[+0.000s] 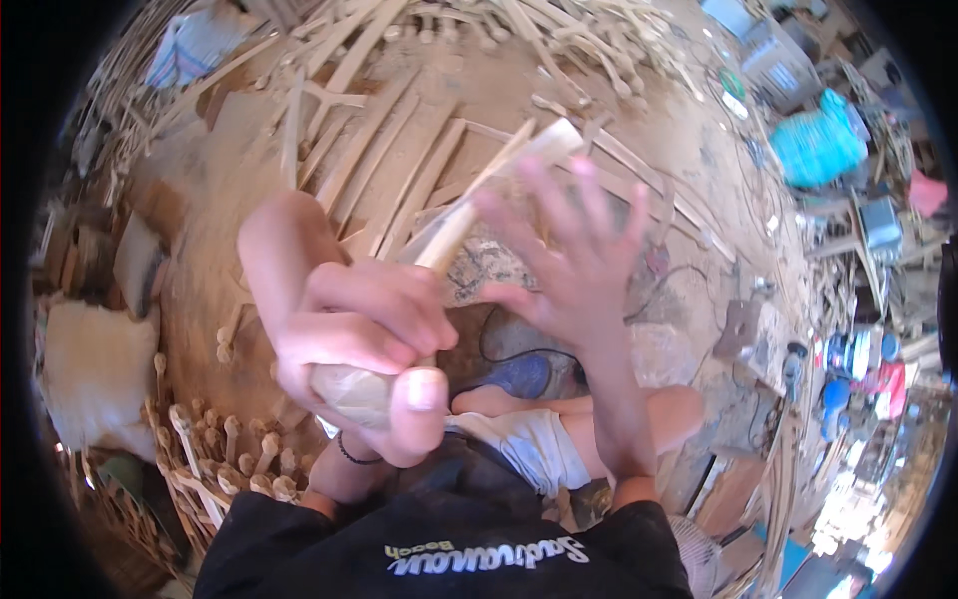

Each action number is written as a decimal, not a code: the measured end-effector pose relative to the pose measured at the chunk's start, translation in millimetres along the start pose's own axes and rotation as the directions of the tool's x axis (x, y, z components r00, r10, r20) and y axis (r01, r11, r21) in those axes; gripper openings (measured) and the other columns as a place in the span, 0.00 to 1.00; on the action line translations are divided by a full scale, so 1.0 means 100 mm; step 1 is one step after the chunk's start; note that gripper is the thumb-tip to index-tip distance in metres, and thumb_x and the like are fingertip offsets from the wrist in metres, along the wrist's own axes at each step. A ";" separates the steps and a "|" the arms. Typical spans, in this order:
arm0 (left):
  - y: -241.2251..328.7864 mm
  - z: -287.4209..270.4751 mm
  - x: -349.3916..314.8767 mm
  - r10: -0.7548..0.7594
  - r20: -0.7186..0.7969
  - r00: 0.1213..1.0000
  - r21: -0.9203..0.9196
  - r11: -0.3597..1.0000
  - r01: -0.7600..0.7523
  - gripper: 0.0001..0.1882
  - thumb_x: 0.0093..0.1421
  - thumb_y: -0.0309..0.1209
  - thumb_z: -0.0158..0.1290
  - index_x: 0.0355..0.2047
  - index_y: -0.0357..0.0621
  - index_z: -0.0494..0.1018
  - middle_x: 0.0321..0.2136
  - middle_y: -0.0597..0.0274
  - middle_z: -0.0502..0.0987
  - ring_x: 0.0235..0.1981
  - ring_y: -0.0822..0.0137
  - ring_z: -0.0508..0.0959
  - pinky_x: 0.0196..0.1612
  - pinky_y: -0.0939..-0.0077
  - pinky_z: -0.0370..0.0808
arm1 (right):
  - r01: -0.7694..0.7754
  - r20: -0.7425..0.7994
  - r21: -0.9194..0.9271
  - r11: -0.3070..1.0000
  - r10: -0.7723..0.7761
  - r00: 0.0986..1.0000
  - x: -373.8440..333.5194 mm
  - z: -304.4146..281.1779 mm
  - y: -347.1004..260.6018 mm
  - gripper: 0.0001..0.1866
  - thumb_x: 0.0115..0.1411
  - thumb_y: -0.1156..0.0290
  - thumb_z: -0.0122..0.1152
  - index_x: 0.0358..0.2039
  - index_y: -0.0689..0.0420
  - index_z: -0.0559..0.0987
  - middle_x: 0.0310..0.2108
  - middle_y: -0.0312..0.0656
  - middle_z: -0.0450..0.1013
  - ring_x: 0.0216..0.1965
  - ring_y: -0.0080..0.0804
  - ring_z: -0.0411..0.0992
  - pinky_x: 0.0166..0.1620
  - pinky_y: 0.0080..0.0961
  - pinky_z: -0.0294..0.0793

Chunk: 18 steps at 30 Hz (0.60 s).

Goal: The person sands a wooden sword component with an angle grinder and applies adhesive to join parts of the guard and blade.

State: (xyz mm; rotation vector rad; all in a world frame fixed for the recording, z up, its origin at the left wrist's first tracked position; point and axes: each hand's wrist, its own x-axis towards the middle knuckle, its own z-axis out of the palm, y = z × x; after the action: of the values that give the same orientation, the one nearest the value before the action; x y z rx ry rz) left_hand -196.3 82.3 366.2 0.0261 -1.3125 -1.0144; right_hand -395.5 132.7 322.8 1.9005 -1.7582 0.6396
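Close in front of me, my left hand (364, 334) is wrapped round a pale wooden stick (449, 240). Its thick rounded end shows between my fingers and thumb, and the shaft slants away to the upper right. Toward the far end it looks broad and whitish; blur hides its exact shape. My right hand (579, 255) is beside that far part, fingers spread and smeared by motion. Whether a fingertip touches the wood, I cannot tell. Below the hands, a blue rounded thing (524, 374) with a dark cord lies near my bare legs.
Long wooden strips (399, 160) lie on the dusty ground ahead, with a heap of knob-ended sticks (609, 60) beyond. More knobbed sticks (239, 449) stand at my lower left, near a pale sack (98, 374). A turquoise bag (818, 140) is at far right.
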 end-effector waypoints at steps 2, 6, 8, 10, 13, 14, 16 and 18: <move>0.02 0.04 -0.02 -0.036 -0.071 0.997 0.007 0.999 0.037 0.16 0.63 0.26 0.64 0.44 0.42 0.67 0.36 0.55 0.72 0.30 0.64 0.74 0.31 0.68 0.77 | 0.047 0.112 -0.165 0.985 -0.029 0.993 0.04 0.00 -0.02 0.41 0.70 0.20 0.32 0.72 0.22 0.75 0.77 0.39 0.65 0.80 0.47 0.54 0.78 0.70 0.36; 0.04 0.04 -0.14 -0.067 -0.153 0.986 0.039 0.997 0.073 0.17 0.65 0.31 0.67 0.43 0.46 0.68 0.36 0.58 0.71 0.30 0.65 0.73 0.30 0.71 0.74 | -0.023 -0.141 0.130 0.991 0.041 0.989 0.07 -0.07 -0.07 0.39 0.69 0.23 0.45 0.73 0.26 0.75 0.77 0.41 0.66 0.80 0.46 0.56 0.77 0.73 0.42; 0.01 -0.08 -0.15 -0.094 -0.129 0.987 -0.054 0.995 0.088 0.14 0.66 0.29 0.66 0.43 0.47 0.70 0.35 0.60 0.71 0.31 0.64 0.73 0.31 0.71 0.73 | -0.011 -0.018 0.054 0.999 0.012 1.000 0.08 -0.04 -0.05 0.37 0.67 0.30 0.57 0.72 0.30 0.76 0.76 0.43 0.66 0.79 0.45 0.58 0.76 0.70 0.48; -0.09 -0.22 -0.13 -0.019 -0.075 0.997 -0.006 1.000 0.019 0.09 0.68 0.32 0.60 0.43 0.46 0.73 0.37 0.57 0.73 0.37 0.60 0.74 0.41 0.64 0.74 | -0.127 -0.043 -0.040 0.991 0.126 0.991 -0.04 -0.01 0.12 0.35 0.65 0.39 0.66 0.70 0.35 0.78 0.74 0.43 0.69 0.76 0.44 0.62 0.73 0.64 0.56; -0.13 -0.44 0.00 -0.005 -0.238 0.971 0.047 0.999 0.016 0.15 0.70 0.39 0.51 0.47 0.40 0.76 0.43 0.49 0.78 0.46 0.52 0.79 0.59 0.47 0.74 | -0.460 -0.274 0.035 0.887 0.451 0.850 -0.61 0.07 0.54 0.24 0.64 0.51 0.73 0.59 0.43 0.85 0.60 0.44 0.79 0.62 0.43 0.76 0.61 0.50 0.71; -0.11 -0.47 0.04 -0.051 -0.332 0.942 -0.048 0.998 0.038 0.19 0.71 0.41 0.48 0.48 0.38 0.76 0.46 0.46 0.79 0.49 0.50 0.80 0.65 0.42 0.73 | -0.568 -0.298 0.159 0.808 0.588 0.752 -0.85 0.16 0.71 0.18 0.65 0.55 0.73 0.52 0.47 0.88 0.50 0.44 0.85 0.53 0.43 0.82 0.54 0.45 0.77; -0.06 -0.48 0.12 -0.105 -0.348 0.932 -0.122 0.990 0.065 0.21 0.72 0.40 0.47 0.55 0.38 0.76 0.52 0.41 0.79 0.57 0.44 0.79 0.71 0.43 0.69 | -0.905 -0.060 0.257 0.339 0.940 0.336 -1.59 0.34 1.06 0.13 0.69 0.56 0.67 0.45 0.47 0.91 0.41 0.48 0.86 0.45 0.51 0.84 0.47 0.47 0.79; -0.01 -0.41 0.15 -0.084 -0.301 0.950 -0.027 0.997 0.079 0.25 0.75 0.43 0.45 0.62 0.37 0.73 0.60 0.38 0.77 0.64 0.42 0.76 0.75 0.42 0.64 | -0.964 -0.100 0.134 0.231 0.971 0.219 -2.51 0.58 1.58 0.16 0.71 0.58 0.59 0.40 0.51 0.91 0.35 0.50 0.86 0.37 0.55 0.85 0.40 0.53 0.81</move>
State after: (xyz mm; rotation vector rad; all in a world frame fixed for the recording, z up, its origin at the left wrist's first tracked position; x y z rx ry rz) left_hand -165.0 51.1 364.6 0.2186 -1.0302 -1.0443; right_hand -569.6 280.8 124.8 0.3882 -2.7134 1.1921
